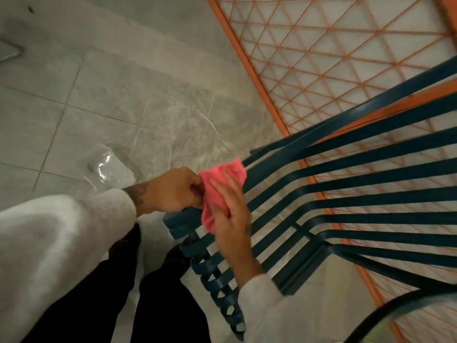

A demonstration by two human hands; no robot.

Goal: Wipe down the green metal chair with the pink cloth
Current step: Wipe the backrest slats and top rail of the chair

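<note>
Both hands hold the crumpled pink cloth (232,170) just over the near-left slat ends of the dark green slatted metal chair (346,169). The left hand (173,191) pinches the cloth's edge. The right hand (231,219) lies w/ fingers flat on it, thumb prob. behind, hidden. The slats' long axis runs away to the right, so the R hand is nearer for wiping along them.

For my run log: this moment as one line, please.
stage: wiping | left hand: pinches pink cloth | right hand: flat on cloth, over green chair slats
</note>
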